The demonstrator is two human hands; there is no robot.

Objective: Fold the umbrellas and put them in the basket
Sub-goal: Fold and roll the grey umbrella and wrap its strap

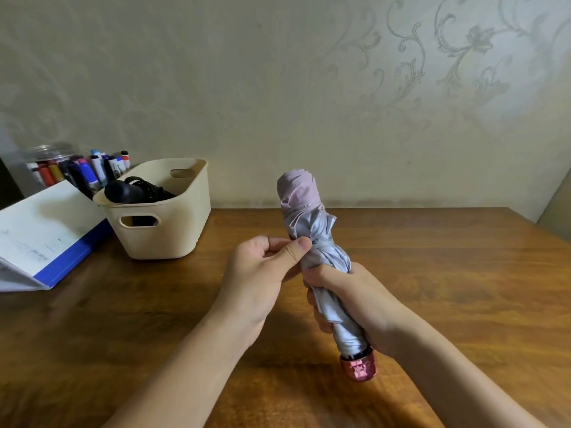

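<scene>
The left hand's (262, 270) thumb (293, 251) and forefinger are pressed together, pinching a small bit of fabric at the side of a folded umbrella (312, 217), while its other fingers curl loosely into the palm. Just beside and below it, the right hand (355, 298) has its fingers (327, 274) wrapped tightly around the middle of the same umbrella, bunching the cloth against the shaft. The umbrella is held nearly upright in front of the person, leaning a little to the left at the top. Its cloth is silver-grey lower down and pale pink at the top, gathered in uneven folds. A shiny pink handle (360, 367) sticks out below the right hand, pointing down toward the person. Both bare forearms reach in from the lower edge of the view, over a brown wooden table (432, 273). Well to the left, at the far edge of the table, stands a cream plastic basket (173, 230) with cut-out handles; a black folded umbrella (129, 191) lies inside it, one end resting on the rim. Beside the basket leans a white binder (40, 233) with a blue edge, and behind it stand coloured markers (83, 169). A pale patterned wall (278, 88) fills the background.
</scene>
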